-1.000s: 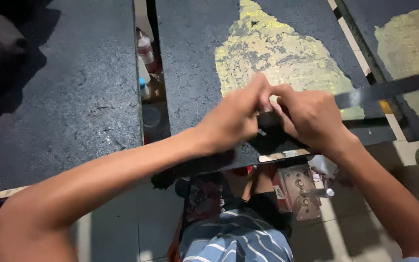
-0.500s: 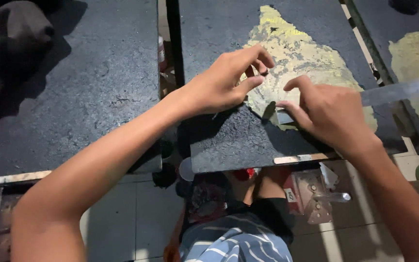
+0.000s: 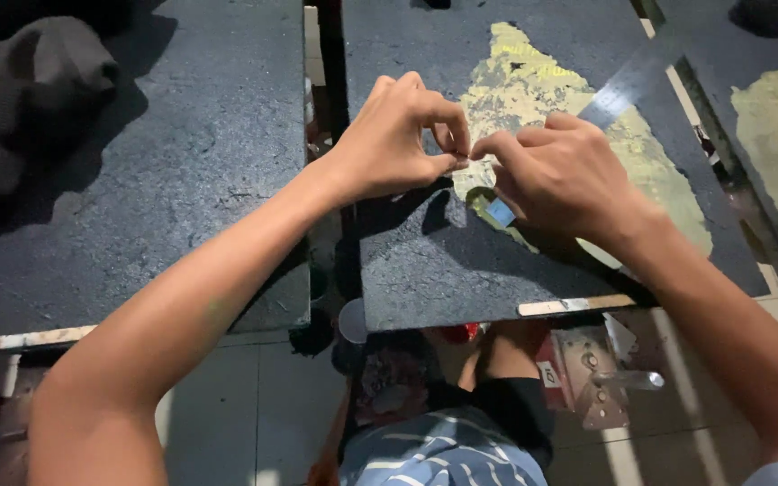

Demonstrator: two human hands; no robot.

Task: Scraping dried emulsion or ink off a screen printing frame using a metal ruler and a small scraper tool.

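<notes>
Nearest to me, at the bottom of the view, I see a striped blue-and-white shirt (image 3: pixel 438 454), and just right of it a small metal bracket (image 3: pixel 601 385) on the tiled floor (image 3: pixel 227 414). Above that runs the front edge of the dark worktop (image 3: pixel 425 288), with a pale strip of tape (image 3: pixel 574 306) stuck along it. My two forearms rise from the lower corners and meet over this slab. My left hand (image 3: pixel 393 144) has thumb and forefinger pinched together at the tips, the other fingers curled loosely behind. My right hand (image 3: pixel 560 180) comes in opposite, its forefinger tip touching the left hand's pinch, so both sets of fingers close on something tiny between them (too small for me to say what it is). A small light-blue piece (image 3: pixel 500 212) shows under the right hand's palm, tucked against the thumb side; I cannot tell whether it is gripped or merely lying beneath. Under and beyond the hands spreads a worn yellowish patch (image 3: pixel 533 90) on the worktop, and a flat metal ruler (image 3: pixel 628 85) slants away from behind the right hand. Farther left, across a gap, a second dark worktop (image 3: pixel 164 180) carries a crumpled dark cloth (image 3: pixel 33 99).
</notes>
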